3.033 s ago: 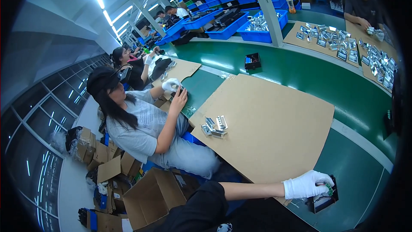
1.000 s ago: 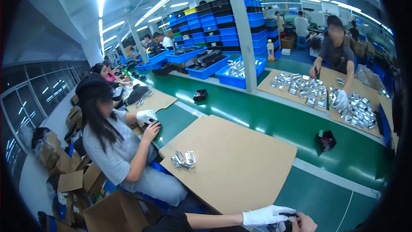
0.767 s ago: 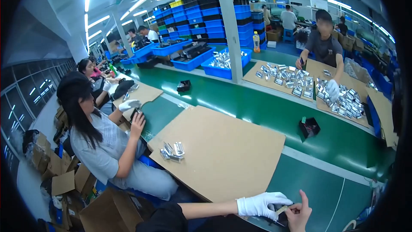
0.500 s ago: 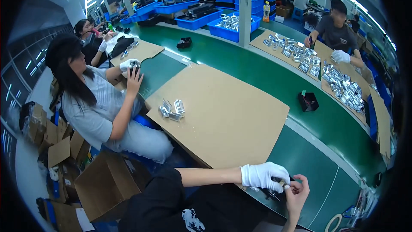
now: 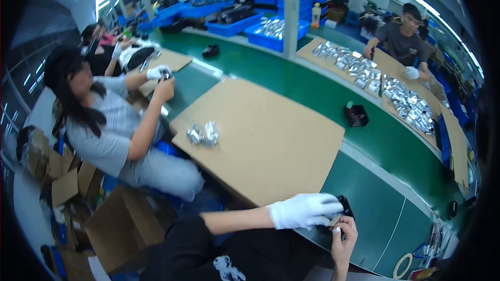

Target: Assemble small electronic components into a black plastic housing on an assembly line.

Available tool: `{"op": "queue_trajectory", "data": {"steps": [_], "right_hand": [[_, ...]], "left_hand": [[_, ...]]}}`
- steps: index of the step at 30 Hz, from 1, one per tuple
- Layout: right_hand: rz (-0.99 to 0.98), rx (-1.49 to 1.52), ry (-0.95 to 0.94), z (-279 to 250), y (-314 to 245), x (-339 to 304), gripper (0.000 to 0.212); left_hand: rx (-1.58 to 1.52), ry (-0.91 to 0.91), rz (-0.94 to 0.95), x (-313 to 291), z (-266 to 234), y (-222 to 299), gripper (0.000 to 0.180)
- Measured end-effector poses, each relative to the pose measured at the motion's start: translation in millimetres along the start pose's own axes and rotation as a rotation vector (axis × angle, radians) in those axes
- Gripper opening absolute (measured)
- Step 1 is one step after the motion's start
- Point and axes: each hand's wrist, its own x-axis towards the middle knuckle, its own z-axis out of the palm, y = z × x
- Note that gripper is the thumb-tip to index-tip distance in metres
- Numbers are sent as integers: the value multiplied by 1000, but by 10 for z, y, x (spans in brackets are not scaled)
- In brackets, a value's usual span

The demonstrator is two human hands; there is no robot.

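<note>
My left hand, in a white glove, reaches in over the near edge of the green work surface. Its fingers stretch toward a small black object; whether they touch it I cannot tell. Close beside it, my bare right hand pinches a small tan piece between thumb and fingers. The gloved thumb lies near that piece, and blur hides its exact shape.
A large cardboard sheet lies ahead, bearing several shiny metal parts. A co-worker sits at left; another works across the green belt. A black box stands on the belt. A tape roll lies at lower right.
My left hand's fingers have straightened from their curl and moved off my right hand's fingertips. The black object now shows more fully. The whole view has shifted slightly.
</note>
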Motion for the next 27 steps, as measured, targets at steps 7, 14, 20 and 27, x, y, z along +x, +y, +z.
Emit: {"op": "queue_trajectory", "data": {"steps": [7, 14, 20, 27], "right_hand": [[36, -41, 99, -32, -13, -17, 12], [-44, -4, 21, -110, 36, 67, 11], [-158, -84, -58, -271, 9, 247, 12], [-134, -144, -86, -318, -46, 167, 13]], "left_hand": [[968, 575, -592, -1158, -1437, -303, 54], [1015, 418, -875, -1503, -1790, -766, 41], [700, 504, -424, -960, -1371, -427, 28], [288, 172, -204, -243, -356, -255, 24]]}}
